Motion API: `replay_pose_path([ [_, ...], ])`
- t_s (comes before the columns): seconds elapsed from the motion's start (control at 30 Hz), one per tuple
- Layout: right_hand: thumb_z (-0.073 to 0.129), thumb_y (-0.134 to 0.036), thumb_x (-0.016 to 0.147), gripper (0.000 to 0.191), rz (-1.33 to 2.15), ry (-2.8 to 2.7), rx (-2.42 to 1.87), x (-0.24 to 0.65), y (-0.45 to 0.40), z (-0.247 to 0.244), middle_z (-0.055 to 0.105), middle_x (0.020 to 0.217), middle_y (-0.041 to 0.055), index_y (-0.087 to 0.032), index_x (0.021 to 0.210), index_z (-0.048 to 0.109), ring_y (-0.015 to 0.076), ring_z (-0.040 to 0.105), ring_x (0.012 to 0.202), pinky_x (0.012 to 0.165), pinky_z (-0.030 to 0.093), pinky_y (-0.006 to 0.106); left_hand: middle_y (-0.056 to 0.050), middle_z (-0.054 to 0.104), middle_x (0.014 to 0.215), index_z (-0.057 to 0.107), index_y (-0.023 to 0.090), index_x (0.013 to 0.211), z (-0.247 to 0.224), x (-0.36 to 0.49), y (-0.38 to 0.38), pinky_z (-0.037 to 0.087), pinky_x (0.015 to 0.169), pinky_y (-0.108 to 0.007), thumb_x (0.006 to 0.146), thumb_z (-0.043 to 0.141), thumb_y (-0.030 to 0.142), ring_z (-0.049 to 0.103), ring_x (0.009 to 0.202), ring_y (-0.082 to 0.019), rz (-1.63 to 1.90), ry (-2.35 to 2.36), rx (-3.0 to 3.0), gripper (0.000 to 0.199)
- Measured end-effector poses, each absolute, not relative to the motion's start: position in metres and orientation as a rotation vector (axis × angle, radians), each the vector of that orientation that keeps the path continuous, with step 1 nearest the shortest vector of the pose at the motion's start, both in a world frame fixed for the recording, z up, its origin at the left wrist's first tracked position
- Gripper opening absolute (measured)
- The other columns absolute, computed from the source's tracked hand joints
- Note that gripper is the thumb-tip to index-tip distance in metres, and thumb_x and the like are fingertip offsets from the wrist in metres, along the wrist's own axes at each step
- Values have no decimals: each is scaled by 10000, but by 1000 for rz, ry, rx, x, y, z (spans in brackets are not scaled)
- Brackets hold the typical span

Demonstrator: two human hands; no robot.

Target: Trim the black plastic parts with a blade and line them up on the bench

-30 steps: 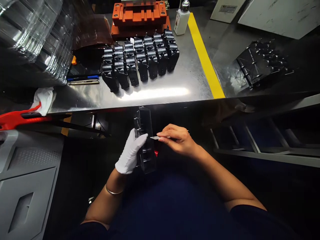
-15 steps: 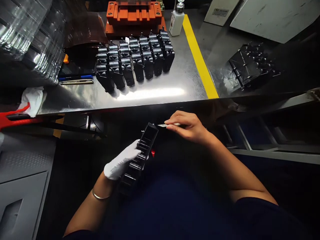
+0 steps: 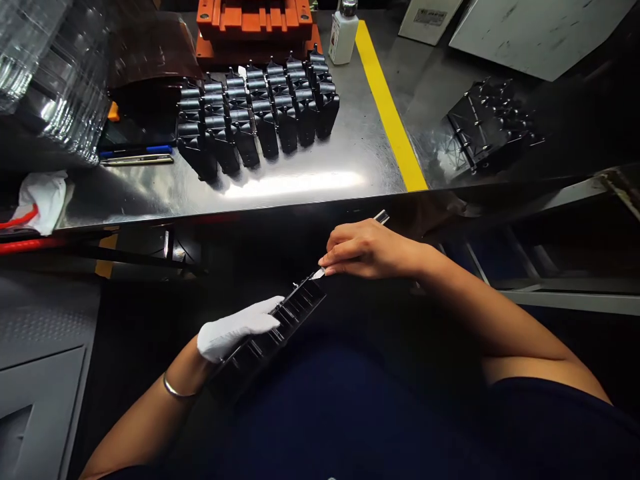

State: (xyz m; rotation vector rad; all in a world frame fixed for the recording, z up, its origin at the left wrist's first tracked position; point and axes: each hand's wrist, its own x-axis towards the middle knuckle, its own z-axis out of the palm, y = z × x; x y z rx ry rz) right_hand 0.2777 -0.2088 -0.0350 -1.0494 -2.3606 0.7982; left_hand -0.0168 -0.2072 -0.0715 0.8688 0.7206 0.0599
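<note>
My left hand (image 3: 240,328), in a white glove, is wrapped round a long black ribbed plastic part (image 3: 295,312), which slants up to the right below the table edge. My bare right hand (image 3: 357,250) pinches a slim metal-handled knife (image 3: 382,217). Its pale blade meets the upper end of the black part, at the corner; the exact contact is too small to make out. Several similar black parts (image 3: 270,113) stand in a row on the metal table (image 3: 360,147) beyond my hands.
An orange fixture (image 3: 255,27) and a white bottle (image 3: 343,33) stand behind the row. Clear plastic trays (image 3: 55,87) are stacked at left, near pens and a white cloth (image 3: 43,200). Right of a yellow stripe (image 3: 387,107) lies another black piece (image 3: 483,127).
The knife has come down and left to the black part's upper end, and more of its handle shows. The black part has tilted flatter. The view has shifted slightly.
</note>
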Motion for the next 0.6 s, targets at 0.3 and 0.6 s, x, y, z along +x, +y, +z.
replay_pose_path([
  [0.3,623,-354,863,173,799,-1663,-1161,246,-215,-68,692,791,40,-221,882,732,142,629,696,628,507,272,-68,638,756,632,198,1087,-76,-9,-218,434,405,-270,733,603,595,560,481,-158,39,635,593,533],
  [0.6,527,-237,921,197,548,-1726,-1416,222,-235,-68,750,905,60,-161,913,709,161,709,824,753,549,243,-47,602,1008,543,192,1174,-83,-3,-216,453,794,-334,836,580,479,536,893,-194,227,833,1055,445],
])
